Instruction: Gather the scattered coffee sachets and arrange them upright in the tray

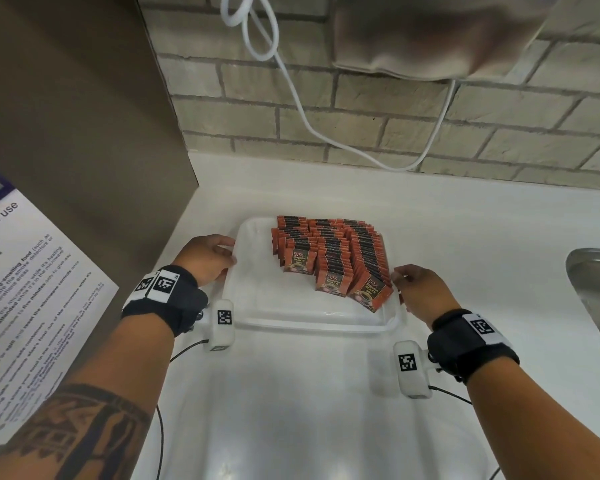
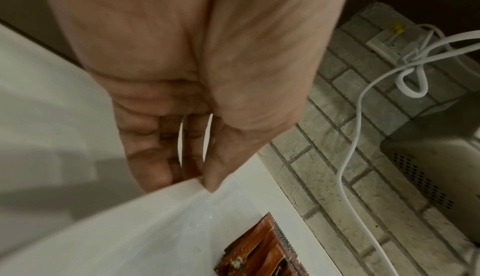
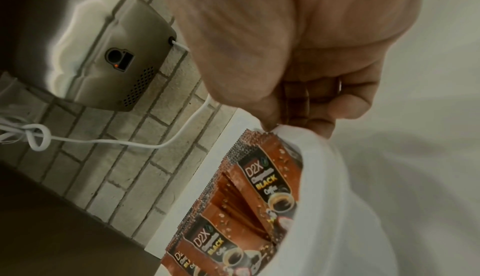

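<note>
A clear white tray sits on the white counter. Orange and black coffee sachets stand in three leaning rows in its right part. My left hand grips the tray's left rim. In the left wrist view the thumb lies on the tray rim with fingers beneath, and the sachets show at the bottom. My right hand pinches the right rim beside the nearest row. The right wrist view shows thumb and fingers closed on the tray wall next to the sachets.
A steel sink lies at the right edge. A white cable hangs down the brick wall from a wall-mounted appliance. A brown cabinet side with a printed notice stands to the left.
</note>
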Demonstrator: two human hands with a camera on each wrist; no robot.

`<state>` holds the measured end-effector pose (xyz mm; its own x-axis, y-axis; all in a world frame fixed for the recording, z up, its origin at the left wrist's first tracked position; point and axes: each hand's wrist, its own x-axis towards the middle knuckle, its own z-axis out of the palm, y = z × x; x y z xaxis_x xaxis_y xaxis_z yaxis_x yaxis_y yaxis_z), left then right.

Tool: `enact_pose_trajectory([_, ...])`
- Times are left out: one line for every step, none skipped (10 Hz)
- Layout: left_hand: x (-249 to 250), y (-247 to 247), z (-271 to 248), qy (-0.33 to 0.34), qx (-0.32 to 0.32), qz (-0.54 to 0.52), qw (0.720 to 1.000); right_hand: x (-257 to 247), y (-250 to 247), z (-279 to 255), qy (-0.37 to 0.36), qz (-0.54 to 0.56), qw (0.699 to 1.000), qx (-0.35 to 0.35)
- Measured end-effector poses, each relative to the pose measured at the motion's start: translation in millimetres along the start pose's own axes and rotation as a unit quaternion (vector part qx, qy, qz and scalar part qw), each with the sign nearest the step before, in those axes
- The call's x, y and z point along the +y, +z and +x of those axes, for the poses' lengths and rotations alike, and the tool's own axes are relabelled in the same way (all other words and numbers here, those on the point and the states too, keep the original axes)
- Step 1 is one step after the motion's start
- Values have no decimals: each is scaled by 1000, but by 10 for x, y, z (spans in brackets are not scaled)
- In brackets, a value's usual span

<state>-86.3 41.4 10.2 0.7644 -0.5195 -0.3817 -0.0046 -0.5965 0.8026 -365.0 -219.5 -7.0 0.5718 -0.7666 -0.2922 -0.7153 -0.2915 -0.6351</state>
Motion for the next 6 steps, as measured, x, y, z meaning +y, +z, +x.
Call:
enact_pose_trajectory([-18,0,21,-1,-1,-14,1000,-5,-1,3,-1,-7,1000,-1])
enact_pose_trajectory([-37,2,32,1,-6,-27,1000,10,7,9,1,-5,1000,0])
enact_pose_trajectory([-33,-2,32,4,-10,-36,999,0,-1,3,3,-3,1000,0])
enact_pose_trajectory([-83,-2,47,7,-11,-50,999,17,9,2,4,1,1000,-4])
enact_pose_trajectory([-58,-2,46,12,-17,-69,997,-13,-10,-18,10,18,1000,-7])
enact_pose_trajectory([-164,17,13,2,16,-117,993,49,-21,-91,30,70,997,1])
